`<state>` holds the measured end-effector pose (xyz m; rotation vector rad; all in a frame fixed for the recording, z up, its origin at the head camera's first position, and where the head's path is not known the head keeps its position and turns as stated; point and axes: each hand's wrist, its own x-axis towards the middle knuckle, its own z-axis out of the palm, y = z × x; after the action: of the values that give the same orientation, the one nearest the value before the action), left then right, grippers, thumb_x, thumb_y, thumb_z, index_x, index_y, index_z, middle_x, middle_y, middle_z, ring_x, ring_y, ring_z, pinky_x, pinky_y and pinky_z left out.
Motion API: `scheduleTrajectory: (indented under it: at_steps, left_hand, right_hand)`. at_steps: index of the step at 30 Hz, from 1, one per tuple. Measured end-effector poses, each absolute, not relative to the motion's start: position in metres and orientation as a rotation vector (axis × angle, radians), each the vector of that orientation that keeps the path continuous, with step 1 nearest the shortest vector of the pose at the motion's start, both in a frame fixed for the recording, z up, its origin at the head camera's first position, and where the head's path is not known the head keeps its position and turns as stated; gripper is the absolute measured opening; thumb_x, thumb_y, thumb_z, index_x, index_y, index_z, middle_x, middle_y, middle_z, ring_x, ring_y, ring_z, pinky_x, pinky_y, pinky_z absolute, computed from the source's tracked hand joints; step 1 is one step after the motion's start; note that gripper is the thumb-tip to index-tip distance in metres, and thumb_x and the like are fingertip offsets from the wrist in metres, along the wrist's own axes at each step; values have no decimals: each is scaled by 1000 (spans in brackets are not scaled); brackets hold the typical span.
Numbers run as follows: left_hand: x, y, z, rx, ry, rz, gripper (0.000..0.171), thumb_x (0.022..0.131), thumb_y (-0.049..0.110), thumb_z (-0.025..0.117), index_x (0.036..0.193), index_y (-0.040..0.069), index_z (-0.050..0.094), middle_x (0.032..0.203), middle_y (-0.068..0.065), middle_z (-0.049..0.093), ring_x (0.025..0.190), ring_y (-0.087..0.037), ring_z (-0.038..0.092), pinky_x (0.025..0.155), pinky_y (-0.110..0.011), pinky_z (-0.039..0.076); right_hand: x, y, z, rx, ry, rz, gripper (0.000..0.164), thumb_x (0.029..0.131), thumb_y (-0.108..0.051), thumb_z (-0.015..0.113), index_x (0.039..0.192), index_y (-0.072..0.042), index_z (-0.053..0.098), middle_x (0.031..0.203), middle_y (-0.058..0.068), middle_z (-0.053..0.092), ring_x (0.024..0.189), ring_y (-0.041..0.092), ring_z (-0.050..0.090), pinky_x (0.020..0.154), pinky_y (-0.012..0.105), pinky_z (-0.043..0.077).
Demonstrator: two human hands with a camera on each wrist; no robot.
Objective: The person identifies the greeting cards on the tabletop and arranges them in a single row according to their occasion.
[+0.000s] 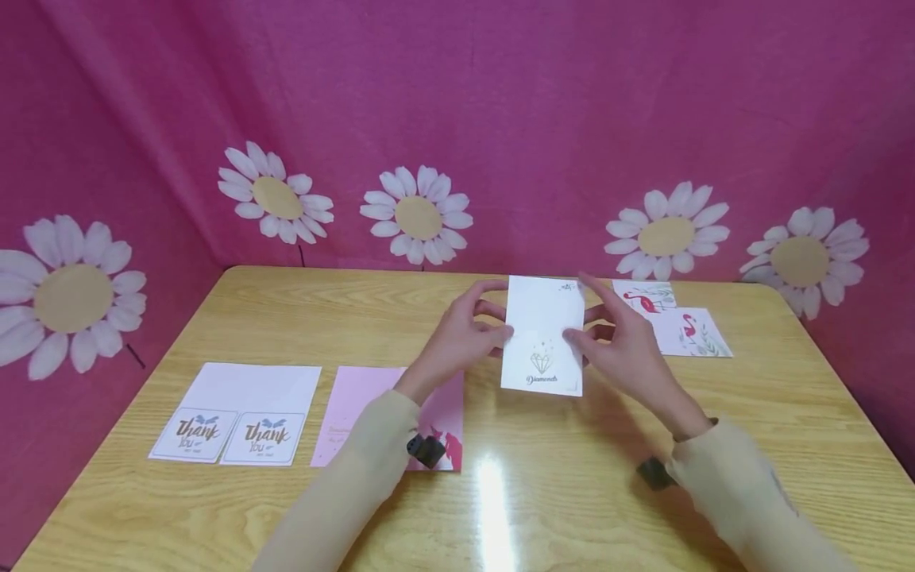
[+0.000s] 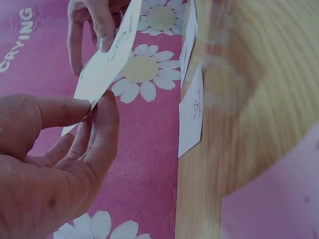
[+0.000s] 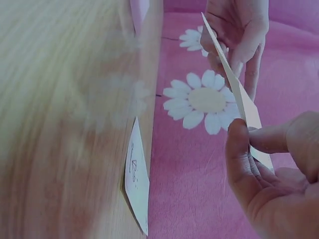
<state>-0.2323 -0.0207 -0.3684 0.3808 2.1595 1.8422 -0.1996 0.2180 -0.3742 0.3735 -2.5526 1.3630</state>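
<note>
A white card point(image 1: 539, 318) printed with a diamond outline and the word "Diamonds" is held up over the table's far half. My left hand point(image 1: 457, 342) pinches its left edge, thumb in front and fingers behind. At the right edge my right hand point(image 1: 632, 349) grips it the same way, its index finger raised near the top corner. In the left wrist view, the card point(image 2: 102, 74) slants between both hands. The right wrist view shows the card point(image 3: 232, 74) nearly edge-on, with the thumb and fingers on either side of it.
On the wooden table point(image 1: 236, 516), a white sheet point(image 1: 260, 385) lies at left with two "Thank You" cards point(image 1: 193, 437) over its lower half. A pink card point(image 1: 364, 393) lies partly under my left forearm. Two flamingo cards point(image 1: 689, 330) overlap at back right. A flowered pink cloth point(image 1: 529, 119) hangs behind.
</note>
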Motion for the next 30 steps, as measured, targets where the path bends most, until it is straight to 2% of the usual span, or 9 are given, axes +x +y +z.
scheduleTrajectory:
  at_steps: [5, 9, 15, 21, 30]
  left_hand:
    - [-221, -27, -370, 401, 2213, 1776, 64, 92, 0, 69, 147, 24, 46, 111, -14, 63, 79, -21, 73, 79, -53, 62]
    - [-215, -31, -375, 394, 2310, 1632, 61, 92, 3, 71, 145, 20, 46, 110, -12, 64, 83, -22, 74, 77, -46, 63]
    - [-209, -40, -381, 362, 2468, 1344, 53, 91, 15, 75, 137, 17, 49, 106, -5, 71, 85, -19, 74, 81, -35, 55]
    - [-205, -45, -385, 349, 2506, 1185, 44, 92, 18, 75, 129, 13, 52, 107, -6, 73, 81, -18, 71, 80, -34, 56]
    - [-198, -65, -387, 421, 2692, 940, 36, 89, 16, 72, 124, 11, 65, 106, -4, 73, 97, -18, 66, 90, -38, 54]
  right_hand:
    - [-189, 214, -377, 372, -2641, 1312, 77, 90, -1, 74, 158, -14, 40, 102, 16, 66, 87, 22, 65, 74, 16, 58]
    - [-183, 211, -383, 350, -2725, 1293, 75, 91, -3, 74, 157, -13, 41, 104, 15, 66, 88, 24, 66, 76, 15, 56]
    - [-176, 204, -394, 368, -2801, 1311, 74, 90, -2, 74, 156, -11, 42, 101, 15, 66, 84, 21, 66, 74, 19, 58]
    - [-171, 199, -402, 371, -2886, 1310, 76, 90, -4, 75, 157, -12, 40, 100, 12, 67, 79, 19, 65, 66, 23, 56]
    - [-168, 192, -411, 433, -2961, 1281, 75, 89, -7, 77, 156, -10, 41, 95, 9, 66, 74, 17, 61, 61, 24, 54]
